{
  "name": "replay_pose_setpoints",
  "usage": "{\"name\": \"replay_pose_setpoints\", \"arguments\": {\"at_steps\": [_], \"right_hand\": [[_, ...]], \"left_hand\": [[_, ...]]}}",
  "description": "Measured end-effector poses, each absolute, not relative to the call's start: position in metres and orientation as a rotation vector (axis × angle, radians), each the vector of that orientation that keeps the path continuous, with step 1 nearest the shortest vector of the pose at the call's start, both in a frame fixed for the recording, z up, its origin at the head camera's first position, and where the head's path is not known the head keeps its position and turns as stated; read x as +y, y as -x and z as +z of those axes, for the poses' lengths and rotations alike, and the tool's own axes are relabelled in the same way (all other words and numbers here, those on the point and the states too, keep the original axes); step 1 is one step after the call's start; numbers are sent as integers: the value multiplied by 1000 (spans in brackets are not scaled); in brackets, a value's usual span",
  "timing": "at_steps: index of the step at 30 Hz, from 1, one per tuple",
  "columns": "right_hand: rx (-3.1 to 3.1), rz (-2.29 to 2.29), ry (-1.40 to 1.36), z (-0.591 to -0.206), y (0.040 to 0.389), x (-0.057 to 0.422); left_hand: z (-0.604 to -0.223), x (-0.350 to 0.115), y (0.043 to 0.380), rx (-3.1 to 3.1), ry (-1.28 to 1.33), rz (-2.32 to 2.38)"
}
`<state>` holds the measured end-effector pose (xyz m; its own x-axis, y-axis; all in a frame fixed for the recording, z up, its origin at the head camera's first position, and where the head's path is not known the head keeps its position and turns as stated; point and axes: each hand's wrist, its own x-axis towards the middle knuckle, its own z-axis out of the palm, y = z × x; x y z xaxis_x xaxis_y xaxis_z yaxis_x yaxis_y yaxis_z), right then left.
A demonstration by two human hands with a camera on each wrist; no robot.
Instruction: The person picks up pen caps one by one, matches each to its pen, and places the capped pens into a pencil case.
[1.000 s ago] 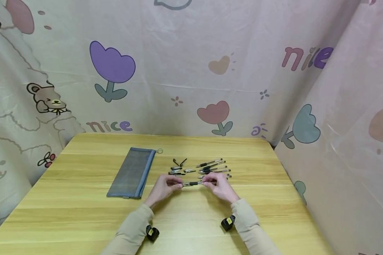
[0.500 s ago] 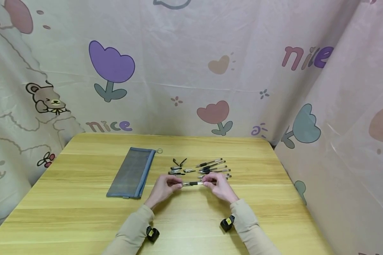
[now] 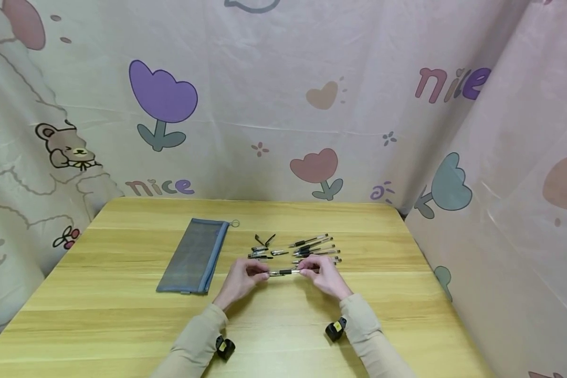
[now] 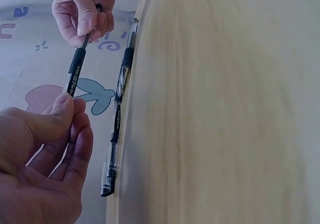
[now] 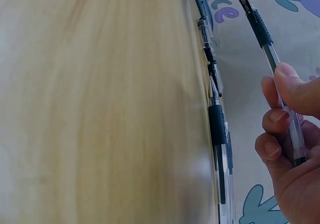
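Note:
My left hand (image 3: 242, 279) and right hand (image 3: 327, 277) hold one gel pen (image 3: 285, 272) level between them, above the table. The pen has a clear barrel and a black rubber grip (image 5: 260, 28). Left thumb and fingers pinch a cap at the writing end; its black clip (image 4: 75, 81), printed in white, lies along the pen, and the rest of the cap is hidden by the fingers. At the other end, the right thumb and fingers grip the clear barrel (image 5: 297, 136). Just beyond the hands lie loose pen caps (image 3: 280, 253) and uncapped pens (image 3: 308, 241).
A blue-grey mesh zipper pouch (image 3: 189, 257) with a ring on its zip lies left of the hands on the wooden table (image 3: 283, 331). Several caps are behind the left hand, several pens behind the right. A patterned curtain (image 3: 236, 157) hangs along the table's back edge.
Both hands keep their grip on the pen and its cap, nearly still. The whole head view has shifted very slightly; the pouch, caps and loose pens stay put.

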<state>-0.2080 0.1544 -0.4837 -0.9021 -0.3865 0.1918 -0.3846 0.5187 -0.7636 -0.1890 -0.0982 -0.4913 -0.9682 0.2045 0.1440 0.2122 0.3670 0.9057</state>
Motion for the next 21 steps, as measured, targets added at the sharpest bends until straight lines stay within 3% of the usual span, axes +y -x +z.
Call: {"name": "replay_pose_setpoints", "arguments": {"at_steps": [21], "right_hand": [[2629, -1247, 738, -483, 207, 165]], "left_hand": [[-490, -112, 192, -2706, 415, -1722]]}}
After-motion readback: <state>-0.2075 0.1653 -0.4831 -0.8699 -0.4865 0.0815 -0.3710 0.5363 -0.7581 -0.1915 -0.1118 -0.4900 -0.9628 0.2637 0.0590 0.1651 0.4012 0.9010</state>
